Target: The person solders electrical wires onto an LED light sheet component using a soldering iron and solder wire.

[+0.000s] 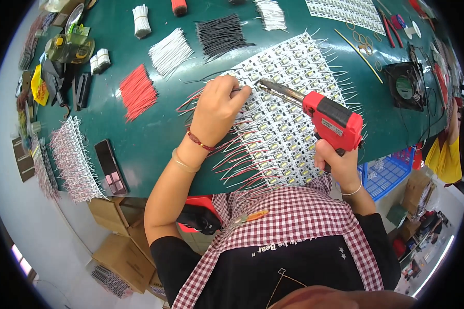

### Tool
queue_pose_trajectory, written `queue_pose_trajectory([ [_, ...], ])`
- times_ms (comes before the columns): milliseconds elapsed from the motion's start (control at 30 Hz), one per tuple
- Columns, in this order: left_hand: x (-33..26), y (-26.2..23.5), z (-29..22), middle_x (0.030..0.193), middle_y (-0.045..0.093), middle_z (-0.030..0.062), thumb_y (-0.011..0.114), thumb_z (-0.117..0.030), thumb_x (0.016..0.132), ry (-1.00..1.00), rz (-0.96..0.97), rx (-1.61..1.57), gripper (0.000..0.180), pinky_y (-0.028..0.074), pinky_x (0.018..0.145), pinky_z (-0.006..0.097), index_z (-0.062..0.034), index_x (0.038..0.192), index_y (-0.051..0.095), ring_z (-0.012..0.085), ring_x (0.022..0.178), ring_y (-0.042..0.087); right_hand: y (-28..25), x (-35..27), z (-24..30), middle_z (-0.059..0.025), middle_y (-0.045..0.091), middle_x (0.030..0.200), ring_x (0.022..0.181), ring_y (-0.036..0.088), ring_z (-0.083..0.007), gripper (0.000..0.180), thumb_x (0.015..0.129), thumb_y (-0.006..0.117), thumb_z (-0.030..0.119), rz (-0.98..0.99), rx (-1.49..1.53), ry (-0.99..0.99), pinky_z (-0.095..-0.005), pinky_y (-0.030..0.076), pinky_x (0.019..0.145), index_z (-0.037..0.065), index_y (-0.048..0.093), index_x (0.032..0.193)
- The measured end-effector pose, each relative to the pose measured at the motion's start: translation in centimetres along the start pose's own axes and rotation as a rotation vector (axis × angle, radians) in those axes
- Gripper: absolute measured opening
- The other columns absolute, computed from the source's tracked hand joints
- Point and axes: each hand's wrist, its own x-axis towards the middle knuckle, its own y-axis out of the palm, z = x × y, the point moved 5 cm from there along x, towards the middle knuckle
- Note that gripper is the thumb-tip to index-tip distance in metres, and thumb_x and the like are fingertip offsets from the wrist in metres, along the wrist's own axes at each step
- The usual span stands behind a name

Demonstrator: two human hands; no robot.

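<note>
My right hand (336, 162) grips a red and black soldering gun (335, 117) by its handle. Its tip points left and down onto a large white sheet of small circuit boards (288, 134) with yellowish chips, lying before me. Close to that tip, my left hand (219, 103) is closed in a pinch over the sheet's left edge. A thin dark wire seems to be between its fingertips, though they mostly hide it. Red and white wires (237, 159) stick out along the sheet's left edge, and short pale ones along its right.
Loose piles of red wires (138, 92), white wires (171, 53) and black wires (224, 37) lie beyond my left hand. A phone (110, 166) rests at left. At right are a black fan (404, 86), a yellow stick (359, 55) and a blue crate (389, 175).
</note>
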Motion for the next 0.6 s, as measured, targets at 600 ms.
queue_pose_trajectory([
  [600, 0.01, 0.29, -0.14, 0.085, 0.051, 0.0085, 0.061, 0.003, 0.07, 0.013, -0.006, 0.044, 0.026, 0.047, 0.07, 0.035, -0.0041, 0.095, 0.064, 0.024, 0.077, 0.055, -0.08, -0.91, -0.21, -0.0032, 0.055, 0.061, 0.05, 0.051, -0.0105, 0.03, 0.093, 0.057, 0.004, -0.061, -0.061, -0.054, -0.0251, 0.044, 0.05, -0.008, 0.053, 0.12],
])
